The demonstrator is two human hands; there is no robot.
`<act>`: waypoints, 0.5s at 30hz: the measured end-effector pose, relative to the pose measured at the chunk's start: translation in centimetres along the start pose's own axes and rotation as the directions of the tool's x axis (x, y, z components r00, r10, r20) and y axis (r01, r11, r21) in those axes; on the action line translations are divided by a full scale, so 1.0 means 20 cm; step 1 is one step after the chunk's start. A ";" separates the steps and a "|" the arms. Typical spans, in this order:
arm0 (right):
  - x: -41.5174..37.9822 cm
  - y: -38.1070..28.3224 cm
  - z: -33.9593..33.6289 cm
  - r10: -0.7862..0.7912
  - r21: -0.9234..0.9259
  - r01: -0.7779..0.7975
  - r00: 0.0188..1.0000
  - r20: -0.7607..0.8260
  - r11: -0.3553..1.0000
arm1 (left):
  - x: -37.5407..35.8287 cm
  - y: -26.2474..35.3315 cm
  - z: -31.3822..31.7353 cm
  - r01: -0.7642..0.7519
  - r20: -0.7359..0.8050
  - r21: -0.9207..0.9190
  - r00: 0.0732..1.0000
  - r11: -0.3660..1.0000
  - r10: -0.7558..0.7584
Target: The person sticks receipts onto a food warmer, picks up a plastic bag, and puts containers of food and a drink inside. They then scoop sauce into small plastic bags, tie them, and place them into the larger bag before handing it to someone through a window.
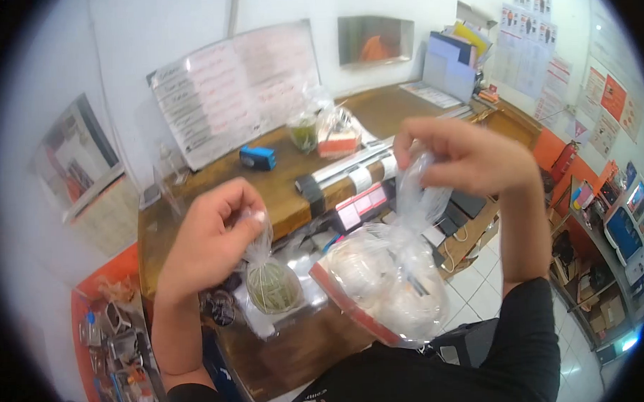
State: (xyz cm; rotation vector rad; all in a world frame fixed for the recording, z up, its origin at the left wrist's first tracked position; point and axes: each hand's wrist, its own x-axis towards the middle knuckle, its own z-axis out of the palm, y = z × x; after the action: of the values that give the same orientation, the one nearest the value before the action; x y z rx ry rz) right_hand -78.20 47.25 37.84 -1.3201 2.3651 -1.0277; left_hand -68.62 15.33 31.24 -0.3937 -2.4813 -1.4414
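Observation:
My left hand (pixel 213 240) pinches the gathered neck of a small clear bag (pixel 274 288) with something green inside, hanging over the lower desk. Higher up on the right, my right hand (pixel 459 157) grips the twisted top of a larger clear plastic bag (pixel 392 283). That bag holds whitish rounded contents and a red-edged piece along its lower left side; what they are is hard to tell. The two bags hang side by side.
On the wooden counter (pixel 222 197) stand a blue box (pixel 257 158), another green-filled bag (pixel 304 133) and a bag with a red-and-white item (pixel 337 137). A whiteboard (pixel 236 90) leans behind. Folders (pixel 450 65) stand at the back right; shelves (pixel 594 276) are at right.

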 end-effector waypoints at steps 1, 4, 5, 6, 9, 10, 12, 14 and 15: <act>0.00 -0.02 -0.10 0.024 -0.072 -0.026 0.999 -0.029 0.997 | 0.08 0.06 0.00 -0.029 -0.010 -0.029 1.000 0.999 0.028; 0.01 -0.08 -0.38 0.076 -0.230 -0.097 0.992 -0.098 0.968 | 0.32 0.25 -0.02 -0.082 0.006 0.035 0.997 0.996 0.081; 0.02 -0.08 -0.48 0.113 -0.298 -0.146 0.985 -0.128 0.943 | 0.40 0.29 -0.01 -0.102 0.012 0.007 0.995 0.995 0.102; 0.03 -0.05 -0.61 0.101 -0.308 -0.140 0.985 -0.141 0.941 | 0.48 0.34 0.01 -0.122 0.018 -0.021 0.992 0.992 0.122; 0.06 0.08 -0.98 0.041 -0.325 -0.061 0.997 -0.068 0.944 | 0.73 0.43 0.08 -0.160 -0.029 0.059 0.986 0.985 0.161; 0.07 0.13 -1.09 0.030 -0.337 -0.055 0.996 -0.079 0.940 | 0.82 0.45 0.12 -0.164 -0.035 0.081 0.985 0.983 0.168; 0.11 0.26 -1.28 -0.192 -0.487 0.096 0.970 -0.151 0.868 | 1.00 0.49 0.23 -0.169 -0.088 0.119 0.980 0.978 0.180; 0.14 0.38 -1.48 -0.197 -0.549 0.043 0.954 -0.225 0.835 | 1.20 0.51 0.31 -0.171 -0.098 0.108 0.978 0.979 0.182; 0.18 0.48 -1.58 -0.283 -0.620 0.096 0.936 -0.211 0.779 | 1.30 0.52 0.36 -0.181 -0.107 0.124 0.975 0.976 0.195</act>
State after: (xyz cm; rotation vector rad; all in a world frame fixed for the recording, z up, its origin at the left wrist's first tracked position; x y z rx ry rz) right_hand -102.68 62.20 54.64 -1.7529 2.9978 -0.5387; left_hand -89.84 29.44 45.09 -0.4912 -2.3475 -1.2077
